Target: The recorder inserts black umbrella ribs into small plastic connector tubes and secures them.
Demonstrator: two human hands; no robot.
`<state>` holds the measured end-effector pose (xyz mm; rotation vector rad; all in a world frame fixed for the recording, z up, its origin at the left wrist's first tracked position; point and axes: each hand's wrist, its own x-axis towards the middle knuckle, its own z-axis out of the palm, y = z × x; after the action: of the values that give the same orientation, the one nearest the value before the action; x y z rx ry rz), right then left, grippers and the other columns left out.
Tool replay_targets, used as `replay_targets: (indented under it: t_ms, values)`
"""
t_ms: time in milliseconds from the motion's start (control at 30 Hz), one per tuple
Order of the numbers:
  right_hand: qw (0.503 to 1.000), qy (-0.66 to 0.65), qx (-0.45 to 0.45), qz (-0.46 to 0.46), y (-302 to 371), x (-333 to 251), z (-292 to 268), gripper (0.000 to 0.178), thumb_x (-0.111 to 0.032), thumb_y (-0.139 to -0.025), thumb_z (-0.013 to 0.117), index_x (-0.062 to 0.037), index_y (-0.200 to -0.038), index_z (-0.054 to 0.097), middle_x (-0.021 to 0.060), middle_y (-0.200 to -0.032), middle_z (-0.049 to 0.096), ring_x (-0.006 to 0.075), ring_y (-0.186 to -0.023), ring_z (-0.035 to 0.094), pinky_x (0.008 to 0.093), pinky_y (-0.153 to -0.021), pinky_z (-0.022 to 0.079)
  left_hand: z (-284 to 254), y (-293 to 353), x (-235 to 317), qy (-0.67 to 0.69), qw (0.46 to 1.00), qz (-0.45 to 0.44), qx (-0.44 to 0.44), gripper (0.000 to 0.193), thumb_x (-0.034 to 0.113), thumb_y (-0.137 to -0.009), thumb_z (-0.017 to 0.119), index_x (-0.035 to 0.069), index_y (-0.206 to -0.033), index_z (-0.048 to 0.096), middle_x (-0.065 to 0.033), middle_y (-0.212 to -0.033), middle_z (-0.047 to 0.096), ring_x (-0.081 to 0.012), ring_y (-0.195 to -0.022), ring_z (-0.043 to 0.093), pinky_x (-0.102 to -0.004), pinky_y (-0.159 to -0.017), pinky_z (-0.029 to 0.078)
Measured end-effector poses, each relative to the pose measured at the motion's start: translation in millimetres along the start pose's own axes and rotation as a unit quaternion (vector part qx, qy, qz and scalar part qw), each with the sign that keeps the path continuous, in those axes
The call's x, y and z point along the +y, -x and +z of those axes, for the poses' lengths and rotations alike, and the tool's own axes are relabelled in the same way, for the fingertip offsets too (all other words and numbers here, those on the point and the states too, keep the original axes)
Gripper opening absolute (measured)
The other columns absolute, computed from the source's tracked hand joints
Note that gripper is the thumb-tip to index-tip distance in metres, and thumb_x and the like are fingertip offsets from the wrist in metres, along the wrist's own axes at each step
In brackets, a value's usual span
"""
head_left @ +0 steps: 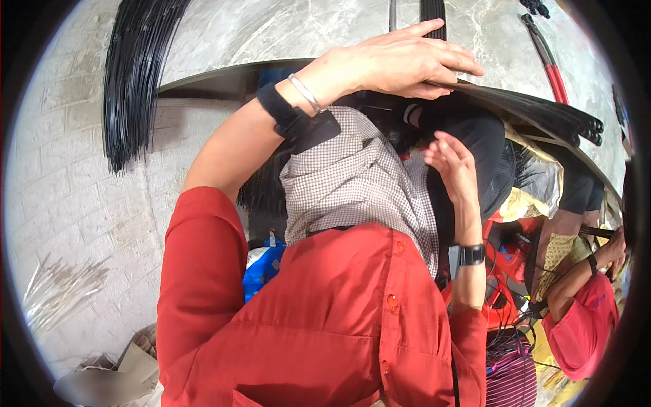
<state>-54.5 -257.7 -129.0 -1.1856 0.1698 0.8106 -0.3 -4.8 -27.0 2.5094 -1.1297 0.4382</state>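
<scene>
My left hand (400,62) lies flat, palm down, on a bundle of thin black rods (536,112) running along the edge of a marble table (305,27). Its wrist bears a black band and a silver bracelet. My right hand (451,166) is raised in front of me, fingers loosely apart and holding nothing, right beside a black fabric object (491,159) under the table edge. A checked cloth (352,183) hangs over my red shirt (325,312). A black watch sits on my right wrist.
Another bundle of black rods (135,74) hangs against the white brick wall at upper left. Red-and-black long tools (553,68) lie on the table. A co-worker's arm in a pink sleeve (586,305) is at the right. Below are a blue bag (264,268), cardboard (135,363), and clear plastic strips (61,292).
</scene>
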Motion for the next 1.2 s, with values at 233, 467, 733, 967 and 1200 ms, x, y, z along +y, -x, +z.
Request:
replay_targets:
  t_ms: [233, 467, 733, 967, 1200]
  values:
    - [0.98, -0.134, 0.083, -0.119, 61, -41, -60, 0.033, -0.017, -0.093, 0.06, 0.0017, -0.119, 0.054, 0.0121, -0.102, 0.064, 0.0247, -0.096, 0.063, 0.0396, -0.088, 0.053, -3, 7, -3, 0.013, 1.0, -0.002, -0.014, 0.034, 0.019, -0.083, 0.061, 0.022, -0.118, 0.063, 0.0048, -0.139, 0.047, -0.0141, -0.132, 0.041, -0.0577, -0.113, 0.02]
    - [0.993, -0.066, 0.005, -0.1, 60, -42, -25, 0.031, -0.013, -0.09, 0.063, 0.0038, -0.115, 0.057, 0.0158, -0.104, 0.065, 0.0255, -0.094, 0.064, 0.0393, -0.084, 0.054, -4, -2, -2, 0.009, 0.999, 0.011, -0.041, 0.031, 0.018, -0.077, 0.065, 0.019, -0.108, 0.067, 0.0031, -0.141, 0.046, -0.0144, -0.133, 0.04, -0.0557, -0.113, 0.022]
    - [0.99, 0.097, -0.102, -0.013, -39, 53, 90, 0.017, -0.001, -0.084, 0.067, 0.0025, -0.099, 0.061, 0.0095, -0.087, 0.066, 0.0141, -0.074, 0.065, 0.0251, -0.063, 0.055, -5, -1, 3, 0.036, 0.999, -0.013, -0.038, 0.017, 0.017, -0.074, 0.068, 0.013, -0.091, 0.066, 0.0053, -0.142, 0.045, -0.0149, -0.134, 0.039, -0.0552, -0.113, 0.024]
    - [0.991, 0.05, -0.112, 0.045, -75, 102, 114, 0.016, -0.001, -0.08, 0.072, -0.0032, -0.083, 0.056, 0.0018, -0.068, 0.059, 0.0086, -0.051, 0.055, 0.0217, -0.046, 0.047, -9, -1, 3, 0.054, 0.997, -0.012, -0.05, 0.026, 0.019, -0.067, 0.074, 0.013, -0.09, 0.064, 0.005, -0.143, 0.044, -0.0158, -0.135, 0.037, -0.0548, -0.115, 0.019]
    - [0.979, 0.183, 0.024, -0.082, -90, 119, 104, 0.012, -0.01, -0.088, 0.065, -0.0027, -0.08, 0.061, 0.0004, -0.065, 0.059, 0.0067, -0.047, 0.051, 0.0207, -0.042, 0.039, -9, 0, 5, 0.06, 0.997, -0.015, -0.048, 0.019, 0.015, -0.071, 0.07, 0.013, -0.089, 0.065, 0.0052, -0.142, 0.044, -0.0152, -0.135, 0.037, -0.0559, -0.115, 0.019]
